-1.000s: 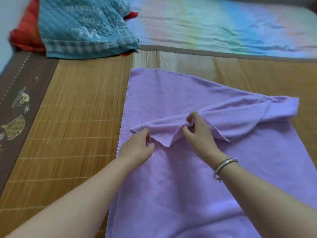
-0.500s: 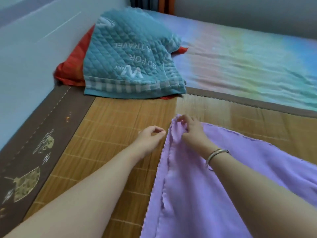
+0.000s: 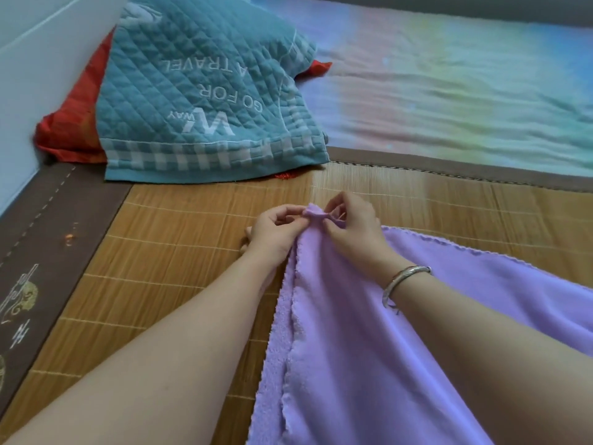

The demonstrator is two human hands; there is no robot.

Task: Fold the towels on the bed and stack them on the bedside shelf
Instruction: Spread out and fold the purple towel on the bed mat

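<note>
Head view: my left hand and right hand both pinch the far corner of the purple towel, doubled over once on the bamboo mat. I judge the folding barely begun; the stacking is all left. No shelf or container shows; a teal quilted cover lies beyond the towel.

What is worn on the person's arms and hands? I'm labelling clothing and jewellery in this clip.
Both forearms are bare, with no sleeves in view. The right wrist carries a silver metal bangle. No rings or gloves show on the left hand or right hand.
</note>
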